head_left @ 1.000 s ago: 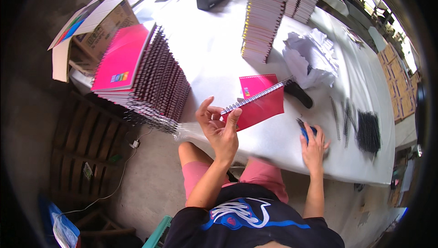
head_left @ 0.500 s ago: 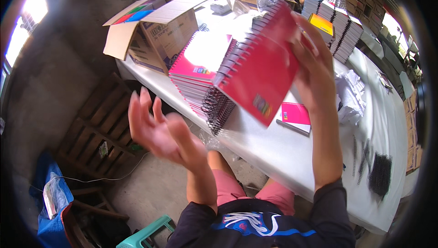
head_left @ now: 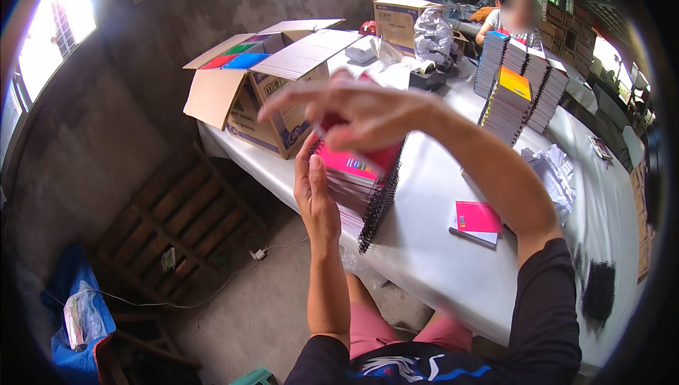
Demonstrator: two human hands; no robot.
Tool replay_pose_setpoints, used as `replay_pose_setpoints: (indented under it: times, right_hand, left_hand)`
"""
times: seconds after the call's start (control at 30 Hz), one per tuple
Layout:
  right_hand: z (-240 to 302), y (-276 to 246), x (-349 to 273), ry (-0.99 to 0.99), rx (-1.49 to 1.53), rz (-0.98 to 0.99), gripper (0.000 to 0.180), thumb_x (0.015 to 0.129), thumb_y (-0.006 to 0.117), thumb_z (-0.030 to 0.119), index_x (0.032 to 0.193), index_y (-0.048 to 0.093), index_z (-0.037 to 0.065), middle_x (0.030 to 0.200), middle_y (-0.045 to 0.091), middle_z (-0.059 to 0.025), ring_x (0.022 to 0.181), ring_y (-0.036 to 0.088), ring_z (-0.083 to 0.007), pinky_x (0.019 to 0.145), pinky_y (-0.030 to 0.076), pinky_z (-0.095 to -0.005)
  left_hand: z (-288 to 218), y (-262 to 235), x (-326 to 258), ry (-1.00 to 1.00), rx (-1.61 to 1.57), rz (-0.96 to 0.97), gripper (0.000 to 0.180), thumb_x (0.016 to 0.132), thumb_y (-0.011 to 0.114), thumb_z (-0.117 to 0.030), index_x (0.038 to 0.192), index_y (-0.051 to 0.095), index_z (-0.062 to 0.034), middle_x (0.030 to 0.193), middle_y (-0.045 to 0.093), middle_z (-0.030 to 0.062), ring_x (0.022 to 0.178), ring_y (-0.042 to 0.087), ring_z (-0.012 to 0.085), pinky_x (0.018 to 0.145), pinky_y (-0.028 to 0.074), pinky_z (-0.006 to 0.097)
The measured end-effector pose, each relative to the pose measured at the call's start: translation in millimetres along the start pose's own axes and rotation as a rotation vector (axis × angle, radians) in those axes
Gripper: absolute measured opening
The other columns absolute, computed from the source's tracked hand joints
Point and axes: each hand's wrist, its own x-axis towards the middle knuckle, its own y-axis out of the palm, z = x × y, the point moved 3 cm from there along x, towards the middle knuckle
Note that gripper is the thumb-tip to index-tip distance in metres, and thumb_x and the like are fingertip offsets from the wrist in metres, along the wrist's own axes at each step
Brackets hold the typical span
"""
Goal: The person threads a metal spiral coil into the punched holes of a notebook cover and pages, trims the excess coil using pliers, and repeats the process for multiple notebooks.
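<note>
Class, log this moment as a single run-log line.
right hand: laying red notebook on pink stack | left hand: steadying stack edge | table

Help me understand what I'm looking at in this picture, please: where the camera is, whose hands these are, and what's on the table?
The camera sits on a person's head and looks down, so the arms entering from below are that person's own; the wide lens bends straight edges. The right hand lays a pink notebook on a stack of notebooks at the edge of the white table. The left hand rests against the side of that stack. Also on the table: an open cardboard box, taller piles of notebooks, a single pink notebook, crumpled paper and black binding coils. Another person sits at the far end.
</note>
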Motion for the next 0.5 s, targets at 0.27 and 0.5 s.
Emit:
replay_pose_setpoints:
  times: [0.27,0.5]
  right_hand:
    - [-62.5,8.8,-64.5,0.093,0.432,-0.879,0.040,0.093,0.050,0.026,0.129,0.045,0.010,0.114,0.057,-0.0092,0.102,0.056,-0.0152,0.082,0.046,-0.0283]
    - [-89.4,47.8,-66.4,0.397,0.486,-0.943,0.044,0.096,0.042,0.037,0.126,0.047,0.005,0.101,0.064,-0.0168,0.096,0.061,-0.0219,0.084,0.045,-0.0339]
  left_hand:
    - [0.9,3.0,-1.5,0.174,0.010,0.037,0.059,0.093,0.049,-0.042,0.135,0.040,-0.0012,0.132,0.046,0.0141,0.116,0.048,0.0176,0.099,0.036,0.031]
    - [0.5,0.6,0.5,0.239,0.104,-0.021,0.051,0.096,0.045,-0.037,0.130,0.041,0.0008,0.128,0.049,0.0130,0.115,0.048,0.0174,0.098,0.037,0.033]
